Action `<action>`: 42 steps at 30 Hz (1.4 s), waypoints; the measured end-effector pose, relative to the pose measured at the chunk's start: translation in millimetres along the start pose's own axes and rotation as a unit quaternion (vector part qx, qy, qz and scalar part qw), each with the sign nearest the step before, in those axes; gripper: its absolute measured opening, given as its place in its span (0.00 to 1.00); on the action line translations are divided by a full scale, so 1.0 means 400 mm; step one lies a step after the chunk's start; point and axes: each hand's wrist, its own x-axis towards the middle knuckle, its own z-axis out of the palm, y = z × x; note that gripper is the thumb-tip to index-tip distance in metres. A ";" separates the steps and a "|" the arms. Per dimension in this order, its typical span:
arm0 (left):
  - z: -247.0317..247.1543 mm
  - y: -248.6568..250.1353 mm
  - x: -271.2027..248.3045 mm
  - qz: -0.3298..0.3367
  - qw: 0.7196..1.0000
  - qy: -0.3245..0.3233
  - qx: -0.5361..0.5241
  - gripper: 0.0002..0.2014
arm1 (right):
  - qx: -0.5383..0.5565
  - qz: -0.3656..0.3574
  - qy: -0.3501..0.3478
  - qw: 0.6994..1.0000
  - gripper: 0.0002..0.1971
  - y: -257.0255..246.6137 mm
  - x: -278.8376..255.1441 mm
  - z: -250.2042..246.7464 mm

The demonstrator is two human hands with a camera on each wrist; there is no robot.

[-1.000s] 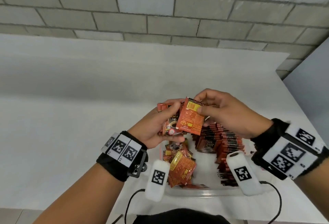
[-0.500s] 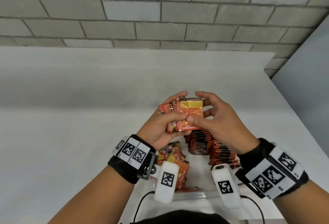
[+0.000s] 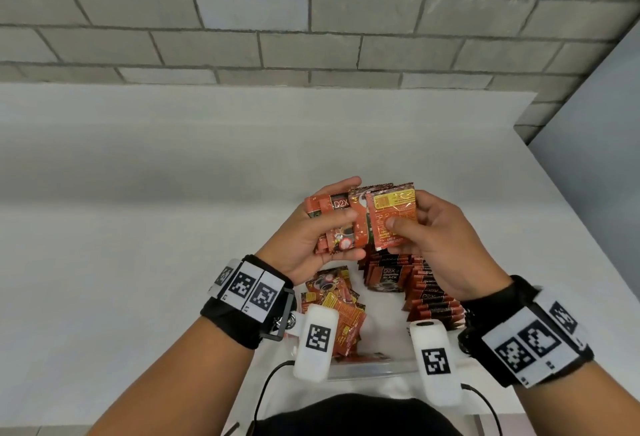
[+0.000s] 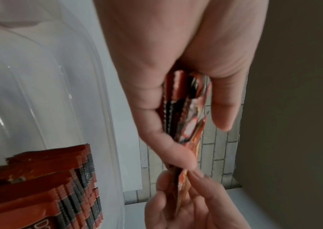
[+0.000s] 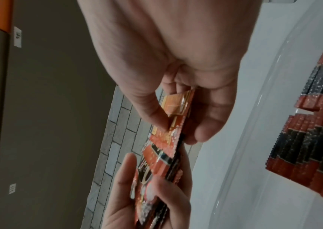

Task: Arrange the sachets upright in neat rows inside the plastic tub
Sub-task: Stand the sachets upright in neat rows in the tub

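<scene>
While the left hand [image 3: 313,235] clamps a fanned bundle of red-orange sachets [image 3: 341,224] between its thumb in front and its fingers behind, the right hand [image 3: 429,238] pinches a single sachet [image 3: 391,219] by thumb and fingers, printed back toward the camera, its edge overlapping the right side of that bundle. Both holds sit raised above the clear plastic tub [image 3: 374,368], which stands on the white table [image 3: 138,228]. Directly below the right hand's pinch, rows of sachets [image 3: 427,292] stand upright and packed together on the tub's right side. Below the left hand's clamp, a loose heap of sachets [image 3: 337,304] lies jumbled in the tub's left part. From the left wrist view the bundle's serrated edges show between thumb and fingers, and the right hand's fingertips [image 4: 197,175] meet its far end.
</scene>
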 end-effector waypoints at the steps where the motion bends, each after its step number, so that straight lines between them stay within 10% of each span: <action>1: -0.001 0.000 0.000 -0.012 1.000 -0.002 -0.015 0.21 | 0.006 0.001 0.011 1.000 0.13 0.002 -0.002 -0.003; 42: 0.022 -0.007 0.013 0.021 0.997 0.038 -0.063 0.17 | 0.201 0.118 0.013 0.972 0.14 -0.018 0.009 -0.024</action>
